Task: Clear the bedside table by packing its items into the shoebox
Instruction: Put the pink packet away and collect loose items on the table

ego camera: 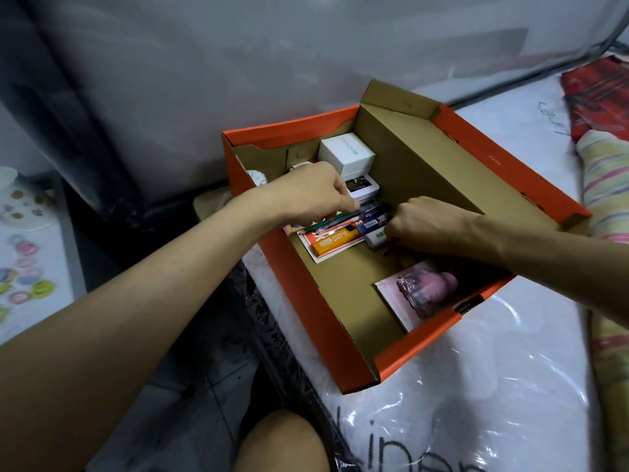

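At the far left of the frame, a pale surface [32, 253] carries round coloured stickers. A dark gap of floor [190, 379] separates it from the plastic-wrapped mattress [476, 386] filling the lower right.

The shoebox [299, 287], orange outside and brown cardboard inside, sits open on the mattress at frame centre, its lid [503, 161] folded back toward the upper right. Inside, the left hand [306, 195] curls over a bundle of pens [343, 219], fingers narrow on them, beside a white box [347, 153] and a small tin [362, 187]. An orange lighter [335, 241] lies on a red-and-white card [326, 255]. The right hand [425, 223] is closed, pinching a white eraser [376, 238]. A pink card [418, 294] rests at the box's lower right corner. A striped cloth [606, 185] lies at the right edge.
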Available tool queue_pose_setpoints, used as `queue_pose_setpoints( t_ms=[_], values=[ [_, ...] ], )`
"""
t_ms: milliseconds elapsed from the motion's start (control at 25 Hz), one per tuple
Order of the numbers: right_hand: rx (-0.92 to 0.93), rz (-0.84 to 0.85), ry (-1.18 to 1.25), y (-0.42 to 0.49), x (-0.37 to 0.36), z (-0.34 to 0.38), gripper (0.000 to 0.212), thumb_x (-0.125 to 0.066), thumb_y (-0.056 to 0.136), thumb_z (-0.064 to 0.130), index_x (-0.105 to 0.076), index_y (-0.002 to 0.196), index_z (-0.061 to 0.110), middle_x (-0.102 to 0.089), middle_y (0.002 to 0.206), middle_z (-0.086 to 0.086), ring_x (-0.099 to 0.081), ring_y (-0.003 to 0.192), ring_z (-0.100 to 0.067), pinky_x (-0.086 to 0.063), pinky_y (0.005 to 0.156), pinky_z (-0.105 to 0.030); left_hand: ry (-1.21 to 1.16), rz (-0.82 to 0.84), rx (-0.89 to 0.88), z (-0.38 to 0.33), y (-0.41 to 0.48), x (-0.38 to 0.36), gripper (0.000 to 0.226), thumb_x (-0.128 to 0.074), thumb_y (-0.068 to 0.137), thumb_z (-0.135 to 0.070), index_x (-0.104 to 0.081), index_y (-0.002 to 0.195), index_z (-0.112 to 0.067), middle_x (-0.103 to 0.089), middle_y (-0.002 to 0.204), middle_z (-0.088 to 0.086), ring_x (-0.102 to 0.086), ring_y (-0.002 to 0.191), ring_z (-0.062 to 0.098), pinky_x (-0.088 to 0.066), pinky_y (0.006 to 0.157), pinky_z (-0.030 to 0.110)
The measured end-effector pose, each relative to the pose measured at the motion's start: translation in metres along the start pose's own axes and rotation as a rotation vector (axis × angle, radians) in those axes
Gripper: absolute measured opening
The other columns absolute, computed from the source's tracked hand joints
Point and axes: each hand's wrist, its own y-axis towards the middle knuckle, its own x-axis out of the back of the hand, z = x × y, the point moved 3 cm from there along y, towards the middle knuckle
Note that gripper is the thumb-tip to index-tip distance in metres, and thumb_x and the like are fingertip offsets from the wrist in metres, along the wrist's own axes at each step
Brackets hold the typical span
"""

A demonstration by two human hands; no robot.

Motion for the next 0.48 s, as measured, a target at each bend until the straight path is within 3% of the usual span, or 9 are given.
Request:
queue_pose_setpoints(
  t_ms=[280,400,480],
  values=[
    [-0.131,-0.006,-0.066,-0.004,0.005,-0.002,0.015,-0.048,0.098,0.023,-0.06,0.104,0.018,-0.067,0.094,-0.001,-0.066,0.084,-0.021,-0.048,0.069,-0.031,-0.008,-0.009,-0.009,0.0,0.0,0.0,0.022,-0.062,0.095,-0.038,-0.071,0.098,-0.018,-0.06,0.067,-0.005,-0.05,0.053,0.009,-0.037,0.042,0.017],
    [-0.143,-0.038,-0.033,-0.006,0.01,-0.004,0.013,-0.05,0.097,0.024,-0.06,0.101,0.018,-0.067,0.094,-0.001,-0.066,0.085,-0.021,-0.049,0.069,-0.031,0.069,0.017,-0.018,-0.001,0.0,0.001,0.029,-0.057,0.095,-0.026,-0.062,0.122,-0.016,-0.055,0.075,-0.008,-0.047,0.057,0.005,-0.032,0.039,0.011],
    [-0.261,-0.151,0.245,-0.009,0.023,-0.015,0.01,-0.06,0.092,0.028,-0.064,0.094,0.019,-0.066,0.085,0.003,-0.066,0.081,-0.019,-0.05,0.066,-0.029,0.096,0.08,-0.005,-0.001,-0.003,0.001,0.045,-0.055,0.092,-0.019,-0.046,0.136,-0.016,-0.057,0.086,-0.002,-0.046,0.059,0.007,-0.033,0.04,0.013]
  ],
)
